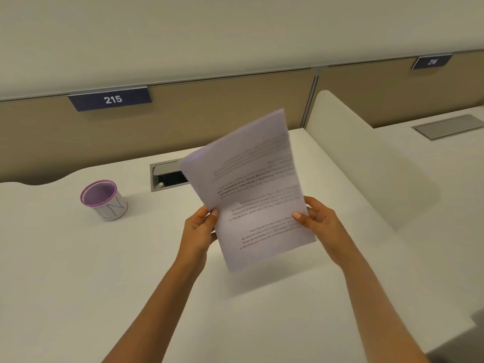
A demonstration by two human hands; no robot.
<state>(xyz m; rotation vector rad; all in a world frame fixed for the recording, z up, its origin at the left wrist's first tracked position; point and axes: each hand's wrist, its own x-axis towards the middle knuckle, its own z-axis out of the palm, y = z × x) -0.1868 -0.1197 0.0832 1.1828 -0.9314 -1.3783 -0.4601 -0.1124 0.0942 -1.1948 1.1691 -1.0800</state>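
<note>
A thin stack of white printed sheets [251, 184] is held up above the white desk [78, 271], tilted, with the text upside down to me. My left hand [200, 229] pinches the stack's left edge, thumb on the front. My right hand [318, 218] pinches the right edge the same way, thumb on the printed face. The upper part of the sheets is blurred.
A purple-rimmed cup [104, 200] stands on the desk at the left. A cable hatch [167, 176] with its lid open sits behind the paper. A white divider [361, 163] bounds the desk on the right. Number plates 215 [111, 99] and 210 [432, 61] hang on the back panel.
</note>
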